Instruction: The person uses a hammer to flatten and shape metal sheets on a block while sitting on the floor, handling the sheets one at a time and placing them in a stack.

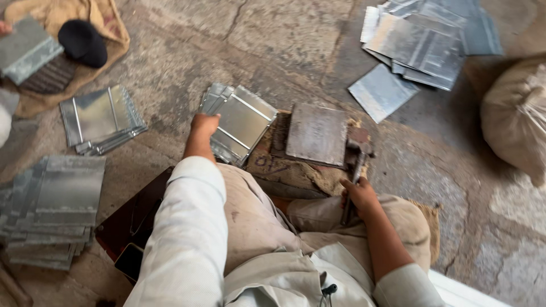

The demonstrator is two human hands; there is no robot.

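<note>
My left hand (203,125) reaches forward and grips the near edge of a stack of ribbed metal sheets (242,122) lying on the stone floor. My right hand (359,194) is closed around the handle of a hammer (357,153), whose rusty head rests beside a thick, dull steel plate (317,134). That plate lies flat on a burlap-covered block (284,170) in front of my knees. I sit with my legs folded, in pale trousers.
More piles of metal sheets lie at left (102,116), lower left (54,207) and upper right (421,40). A burlap cloth with a black cap (82,42) sits upper left. A full sack (515,116) stands right. A dark board (131,219) lies by my left leg.
</note>
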